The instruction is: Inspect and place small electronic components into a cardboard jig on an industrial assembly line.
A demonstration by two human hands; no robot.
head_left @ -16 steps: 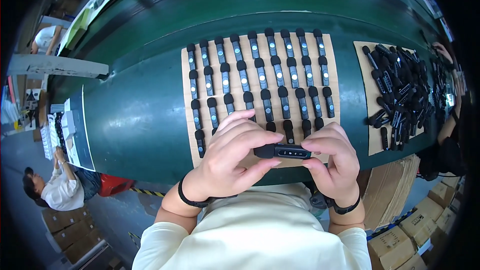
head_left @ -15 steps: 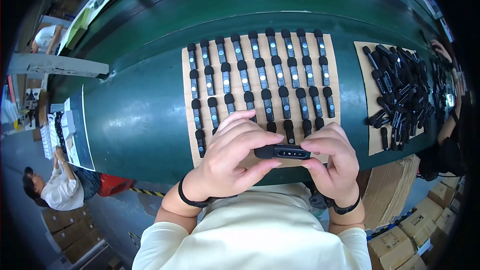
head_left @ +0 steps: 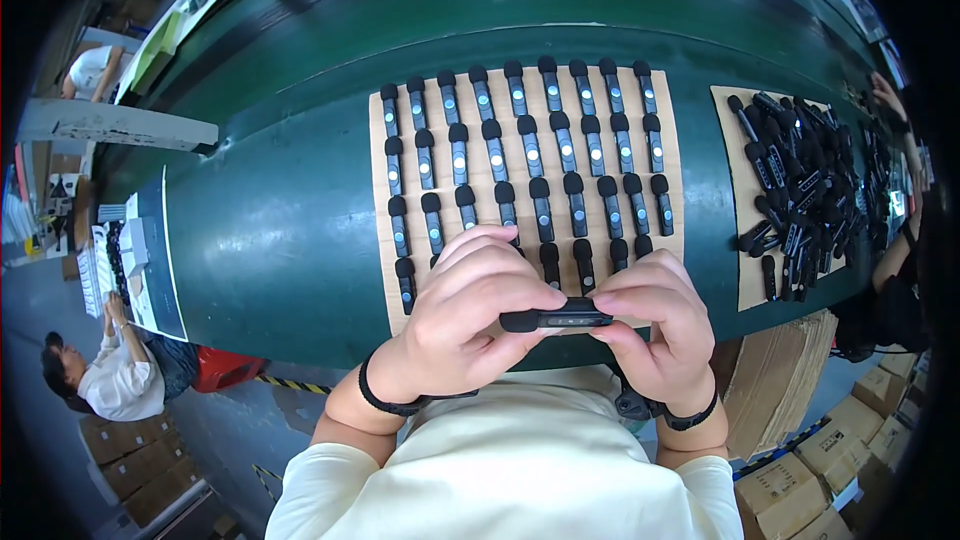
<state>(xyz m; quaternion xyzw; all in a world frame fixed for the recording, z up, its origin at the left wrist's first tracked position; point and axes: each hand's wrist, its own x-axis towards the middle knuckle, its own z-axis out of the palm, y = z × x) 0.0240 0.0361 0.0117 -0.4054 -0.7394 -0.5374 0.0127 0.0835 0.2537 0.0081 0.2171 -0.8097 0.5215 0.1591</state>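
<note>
Between both hands, over the near edge of the bench, lies a small black clip-on microphone [head_left: 557, 319] with a foam windscreen on its left end. My left hand [head_left: 470, 300] pinches it near the foam end between thumb and fingers. At its right end, thumb and forefinger of my right hand [head_left: 658, 325] close on the body. Just beyond, several rows of like microphones [head_left: 532, 145] lie foam end away from me on a brown cardboard sheet [head_left: 381, 175]. My hands hide part of the nearest row.
A second cardboard sheet [head_left: 735, 175] to the right bears a heap of black microphones [head_left: 795, 190]. The green bench [head_left: 270, 210] runs across. Co-workers sit at left [head_left: 115, 370] and reach in at right [head_left: 890, 105]. Cartons [head_left: 790, 490] and flat cardboard [head_left: 775, 380] stand below right.
The microphone has tilted in my fingers, so its side face with the small marks shows less. It has moved slightly left, still held by both hands.
</note>
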